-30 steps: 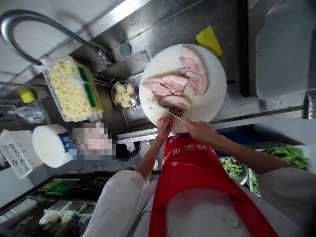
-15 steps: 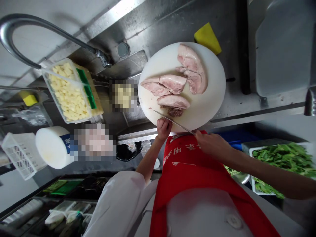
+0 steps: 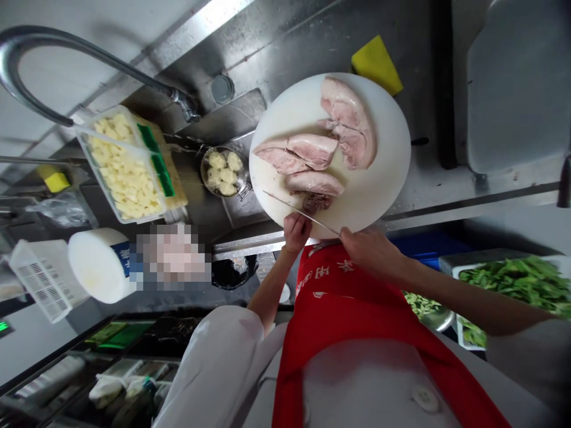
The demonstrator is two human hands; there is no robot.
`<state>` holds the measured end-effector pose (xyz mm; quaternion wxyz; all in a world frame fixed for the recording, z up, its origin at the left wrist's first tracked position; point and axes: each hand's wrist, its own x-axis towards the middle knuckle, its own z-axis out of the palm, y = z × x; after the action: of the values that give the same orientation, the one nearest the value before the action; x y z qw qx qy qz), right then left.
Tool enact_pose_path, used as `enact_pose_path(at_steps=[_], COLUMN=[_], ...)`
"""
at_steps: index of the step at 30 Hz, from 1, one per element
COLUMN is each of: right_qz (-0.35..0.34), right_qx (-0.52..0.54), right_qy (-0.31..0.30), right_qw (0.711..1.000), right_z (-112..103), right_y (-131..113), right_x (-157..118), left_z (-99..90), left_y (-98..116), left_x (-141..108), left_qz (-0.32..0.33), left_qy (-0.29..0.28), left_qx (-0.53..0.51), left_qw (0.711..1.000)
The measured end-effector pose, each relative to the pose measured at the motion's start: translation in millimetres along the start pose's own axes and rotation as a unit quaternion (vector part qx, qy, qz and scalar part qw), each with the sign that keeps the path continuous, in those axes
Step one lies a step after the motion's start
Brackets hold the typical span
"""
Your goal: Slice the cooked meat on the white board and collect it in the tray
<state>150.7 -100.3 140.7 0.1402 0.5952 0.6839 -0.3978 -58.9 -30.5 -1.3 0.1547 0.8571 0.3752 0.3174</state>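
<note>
Meat (image 3: pixel 316 183) lies in front of you on the round white board (image 3: pixel 388 190): a small piece, pale on its far side and darker and rougher on the side towards you. Two larger pieces share the board with it. One slab (image 3: pixel 303 151) lies just beyond the small piece, and the curved slab (image 3: pixel 352 128) sits further over to the right, its inner edge close to the first.

Your right hand (image 3: pixel 368 248) is closed round the handle of the knife (image 3: pixel 323 226), just off the near edge of the board. The blade slants across to the left, its tip over the board, passing between your left hand and the pale part of the small piece. Your left hand (image 3: pixel 297 230) is at the near edge of the board, fingers curled in against the dark end of the meat; how firmly they have hold of it, you cannot tell from here.

A yellow sponge (image 3: pixel 377 64) is by the far right rim of the board. Off to the left, pale lumps (image 3: pixel 228 176) sit in a round pan, and past them a clear tub (image 3: pixel 177 189) holds pale cubes (image 3: pixel 122 178). Your red apron (image 3: pixel 348 315) is below the board, with greens (image 3: pixel 517 282) beyond your right forearm.
</note>
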Motion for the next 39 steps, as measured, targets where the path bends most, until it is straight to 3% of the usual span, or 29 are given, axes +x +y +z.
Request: enact_pose_path(at_steps=[3,6,9,14,17,22,25,29,32,39], right_qz=[0.016,0.038,0.026,-0.014,-0.019,-0.009,0.021,0.028,0.043,0.042], right_qx=[-0.001,-0.008,0.002,0.033,0.038,0.006,-0.024,-0.046,-0.038,-0.016], right_qy=[-0.033,-0.068,-0.056,0.015,0.05,0.056,0.025,-0.032,-0.062,-0.065], right_qw=[0.999,0.997,0.998,0.999,0.998,0.998,0.999,0.998,0.996,0.997], right_z=[8,16,16,4,1,-1,0,3,1,9], right_y=[6,10,4,-16,-9,10,5,-9,-15,-4], right_x=[-35,-47,-23,48,63,38,7,-29,-36,-42], left_z=[0.7,0.6,0.6,-0.5,-5.7,-13.2,-9.8,-4.6,-3.8,-1.8], left_y=[-1,-2,-2,0,3,4,-1,-4,-4,-6], left_x=[-1,-1,0,4,7,2,-2,-3,-3,-7], left_qz=[0.004,0.007,0.008,0.008,-0.001,-0.022,-0.016,0.001,0.006,-0.028], left_qy=[0.0,-0.006,-0.005,0.012,0.011,-0.013,-0.063,-0.042,-0.031,-0.054], left_qx=[0.014,0.018,0.018,-0.003,-0.014,-0.013,-0.022,-0.032,-0.035,-0.044], left_qw=[1.0,1.0,1.0,1.0,1.0,1.0,0.998,0.999,0.999,0.997])
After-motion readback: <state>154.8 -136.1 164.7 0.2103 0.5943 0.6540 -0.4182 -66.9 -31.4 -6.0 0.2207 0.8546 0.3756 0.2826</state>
